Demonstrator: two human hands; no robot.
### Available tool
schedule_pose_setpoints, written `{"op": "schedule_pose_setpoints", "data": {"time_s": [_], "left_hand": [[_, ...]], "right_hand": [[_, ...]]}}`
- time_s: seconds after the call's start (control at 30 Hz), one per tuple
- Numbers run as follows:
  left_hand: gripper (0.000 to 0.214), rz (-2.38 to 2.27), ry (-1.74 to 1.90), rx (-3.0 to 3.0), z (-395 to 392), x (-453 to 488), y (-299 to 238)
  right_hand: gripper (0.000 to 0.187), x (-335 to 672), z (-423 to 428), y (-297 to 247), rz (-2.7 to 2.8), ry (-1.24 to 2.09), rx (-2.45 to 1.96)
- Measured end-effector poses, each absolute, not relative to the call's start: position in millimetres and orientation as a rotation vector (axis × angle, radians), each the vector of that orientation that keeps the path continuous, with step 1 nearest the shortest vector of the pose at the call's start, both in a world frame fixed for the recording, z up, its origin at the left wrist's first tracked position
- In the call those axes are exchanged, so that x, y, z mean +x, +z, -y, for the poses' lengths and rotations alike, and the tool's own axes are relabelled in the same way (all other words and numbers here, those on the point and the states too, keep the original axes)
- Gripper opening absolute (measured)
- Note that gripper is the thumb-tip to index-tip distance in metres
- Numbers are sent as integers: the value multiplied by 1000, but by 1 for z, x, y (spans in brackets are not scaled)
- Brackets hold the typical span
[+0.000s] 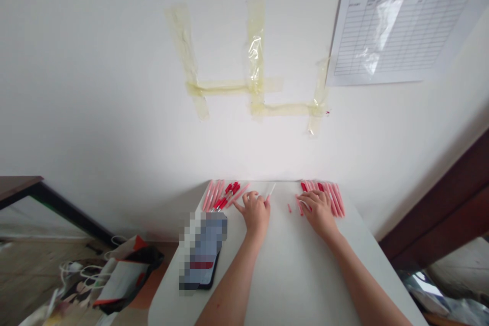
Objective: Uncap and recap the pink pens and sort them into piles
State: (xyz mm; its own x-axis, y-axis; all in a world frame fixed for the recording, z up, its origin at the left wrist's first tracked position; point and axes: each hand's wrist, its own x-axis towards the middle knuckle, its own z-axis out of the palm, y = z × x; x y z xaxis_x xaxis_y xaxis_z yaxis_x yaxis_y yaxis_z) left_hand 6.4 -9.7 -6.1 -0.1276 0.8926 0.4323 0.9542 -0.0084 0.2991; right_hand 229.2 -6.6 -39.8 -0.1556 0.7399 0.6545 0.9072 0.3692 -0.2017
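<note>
Between the thumb and fingers of my left hand (256,211) is a slim pink-and-white pen part (271,192), its white end pointing at the wall. My right hand (317,210) is closed, palm down, at the left edge of the right-hand row of pens (336,199). A pink pen piece (300,208) shows at its thumb and fingertips; the rest is hidden. A short pink piece (289,208) lies alone between the hands. Left of my left hand are loose red pen parts (225,197) and a row of pink barrels (213,195).
A phone (208,252), partly blurred, lies on the left of the white table (294,285). The wall (114,86) rises behind, with yellowed tape (255,51) and a printed sheet (401,30). Bags and cables (118,280) are on the floor at left.
</note>
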Motion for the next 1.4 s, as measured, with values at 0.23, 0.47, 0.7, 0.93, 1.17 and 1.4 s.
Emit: {"op": "schedule_pose_setpoints", "data": {"time_s": [0.23, 0.47, 0.7, 0.93, 1.17, 1.4], "left_hand": [[7, 2015, -921, -2121, 11, 5, -3], [6, 1976, -979, -2226, 9, 4, -5], [3, 1982, -1024, -2234, 6, 2, -6], [11, 2100, -965, -2140, 2, -7, -4], [13, 2162, -951, -2089, 1, -13, -2], [14, 2180, -956, -2051, 0, -16, -3]], "right_hand": [[31, 228, 8, -38, 1908, -278, -1449], [26, 222, 9, -38, 1980, -334, -1384], [18, 222, 10, -37, 1989, -348, -1359], [20, 231, 8, -36, 1932, -330, -1428], [23, 235, 9, -33, 1923, -314, -1460], [22, 235, 10, -34, 1912, -309, -1481]]}}
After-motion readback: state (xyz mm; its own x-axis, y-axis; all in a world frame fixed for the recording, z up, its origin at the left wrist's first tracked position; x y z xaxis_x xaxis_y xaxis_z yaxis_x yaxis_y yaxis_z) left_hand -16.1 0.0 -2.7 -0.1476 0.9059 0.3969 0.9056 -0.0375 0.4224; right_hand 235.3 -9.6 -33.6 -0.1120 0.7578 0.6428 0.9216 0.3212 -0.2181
